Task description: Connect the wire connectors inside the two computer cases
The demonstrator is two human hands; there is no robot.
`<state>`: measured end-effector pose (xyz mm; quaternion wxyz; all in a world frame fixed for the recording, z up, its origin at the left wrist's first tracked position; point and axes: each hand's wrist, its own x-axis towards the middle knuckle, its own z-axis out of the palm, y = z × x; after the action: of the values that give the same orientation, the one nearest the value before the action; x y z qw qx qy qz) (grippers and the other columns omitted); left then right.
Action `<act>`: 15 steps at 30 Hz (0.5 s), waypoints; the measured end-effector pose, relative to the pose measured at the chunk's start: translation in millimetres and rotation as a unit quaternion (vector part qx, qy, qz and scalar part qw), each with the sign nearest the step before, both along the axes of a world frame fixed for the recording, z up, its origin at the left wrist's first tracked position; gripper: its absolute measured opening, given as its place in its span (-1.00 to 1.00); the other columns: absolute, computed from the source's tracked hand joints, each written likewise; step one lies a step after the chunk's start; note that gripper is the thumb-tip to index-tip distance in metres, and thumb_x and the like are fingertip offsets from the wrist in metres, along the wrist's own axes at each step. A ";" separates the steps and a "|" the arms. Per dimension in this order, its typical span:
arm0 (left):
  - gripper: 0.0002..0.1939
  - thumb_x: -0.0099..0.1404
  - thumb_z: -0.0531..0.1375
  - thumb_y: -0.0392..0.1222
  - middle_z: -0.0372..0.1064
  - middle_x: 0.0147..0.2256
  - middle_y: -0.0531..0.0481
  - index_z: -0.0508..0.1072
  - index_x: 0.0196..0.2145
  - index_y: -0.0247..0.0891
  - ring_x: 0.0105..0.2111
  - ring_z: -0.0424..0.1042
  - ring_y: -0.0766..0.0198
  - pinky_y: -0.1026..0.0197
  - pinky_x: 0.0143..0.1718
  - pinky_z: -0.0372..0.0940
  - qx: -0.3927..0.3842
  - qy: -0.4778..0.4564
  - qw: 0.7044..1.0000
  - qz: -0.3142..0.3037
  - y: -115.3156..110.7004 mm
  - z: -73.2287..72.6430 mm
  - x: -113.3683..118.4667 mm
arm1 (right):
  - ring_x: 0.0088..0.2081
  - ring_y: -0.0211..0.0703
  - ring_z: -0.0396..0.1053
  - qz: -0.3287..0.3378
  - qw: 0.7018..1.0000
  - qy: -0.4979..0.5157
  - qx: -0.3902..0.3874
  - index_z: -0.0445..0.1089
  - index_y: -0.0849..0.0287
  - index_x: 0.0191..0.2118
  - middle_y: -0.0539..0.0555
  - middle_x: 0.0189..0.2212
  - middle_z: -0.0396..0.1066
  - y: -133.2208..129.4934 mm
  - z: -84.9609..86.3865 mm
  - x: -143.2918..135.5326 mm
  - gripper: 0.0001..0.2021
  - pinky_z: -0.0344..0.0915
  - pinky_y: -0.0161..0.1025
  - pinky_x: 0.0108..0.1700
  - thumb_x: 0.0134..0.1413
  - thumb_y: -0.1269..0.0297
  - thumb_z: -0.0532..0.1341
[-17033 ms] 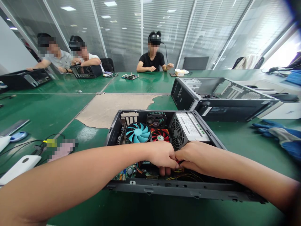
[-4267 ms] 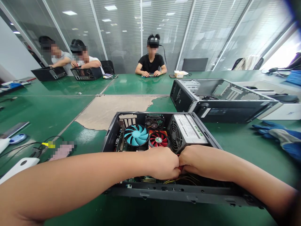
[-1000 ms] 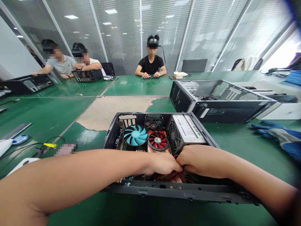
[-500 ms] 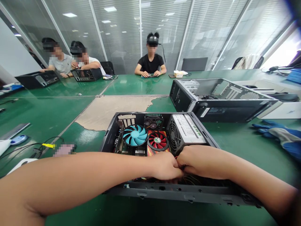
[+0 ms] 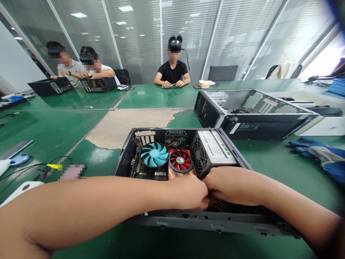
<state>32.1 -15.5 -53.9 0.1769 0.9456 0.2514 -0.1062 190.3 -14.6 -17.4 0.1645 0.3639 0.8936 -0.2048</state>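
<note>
While an open computer case [image 5: 185, 220] is lying on the green table [image 5: 54, 127], its near rim running past six o'clock of the hands, the left hand [image 5: 192, 194] and the right hand [image 5: 229, 183] are meeting inside it, fingers curled narrow, though the tips are mostly hiding and I cannot tell whether either is gripping anything. Thin wires [image 5: 220, 206] are showing just beside them between four and five, a blue fan [image 5: 154, 154] is sitting at ten, a red fan [image 5: 181, 160] nearer eleven, and the power supply [image 5: 212, 149] is filling twelve, while a second case [image 5: 258, 124] is resting farther off at one.
</note>
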 end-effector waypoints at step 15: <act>-0.71 0.32 0.04 -0.19 0.01 -0.68 0.17 0.57 -0.32 -0.28 -0.65 0.07 0.37 0.29 -0.60 0.07 -0.497 -0.019 0.827 0.262 2.4 7.9 -4.2 | -0.40 -0.09 0.43 0.006 1.000 0.001 -0.011 0.57 0.16 -0.37 0.11 -0.41 0.55 -2.0 7.0 -1.5 -0.75 0.11 -0.25 -0.41 0.04 0.44 0.11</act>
<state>27.9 -13.1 -46.0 0.6486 0.6307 0.3992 -0.1486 188.8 -16.6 -10.4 0.1692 0.3565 0.8936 -0.2140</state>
